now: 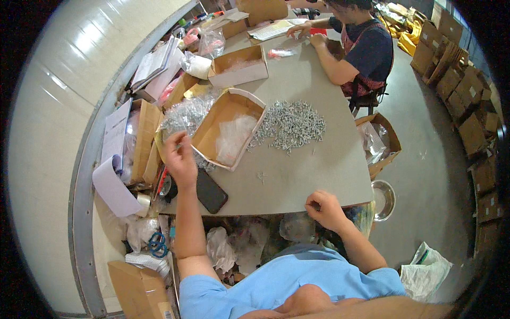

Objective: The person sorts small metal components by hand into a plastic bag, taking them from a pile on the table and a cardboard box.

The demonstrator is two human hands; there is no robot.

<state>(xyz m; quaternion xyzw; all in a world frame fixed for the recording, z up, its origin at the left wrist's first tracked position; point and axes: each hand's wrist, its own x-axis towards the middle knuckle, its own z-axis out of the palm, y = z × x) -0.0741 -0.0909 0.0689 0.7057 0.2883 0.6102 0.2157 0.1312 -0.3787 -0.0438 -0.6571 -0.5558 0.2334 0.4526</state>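
My left hand (pixel 181 162) is raised at the left side of the table, fingers bent and drawn together. Whatever it may hold is hidden. Beside it lies a heap of clear plastic bags with grey metal pieces (pixel 186 114). Just to its right sits a shallow cardboard tray (pixel 210 125) holding clear plastic bags (pixel 234 139). A loose pile of small grey screws (pixel 295 123) spreads beyond the tray's right side, and a few stray screws (pixel 261 177) lie nearer. My right hand (pixel 325 208) is curled at the table's near edge; its contents cannot be made out.
A black phone (pixel 211 191) lies near my left forearm. Across the table (pixel 303 181), a person (pixel 364 50) sits working. An open carton (pixel 378 143) and a metal bowl (pixel 383 200) stand off the right edge. Papers, a white box (pixel 239 69) and blue-handled scissors (pixel 158 244) are on the left.
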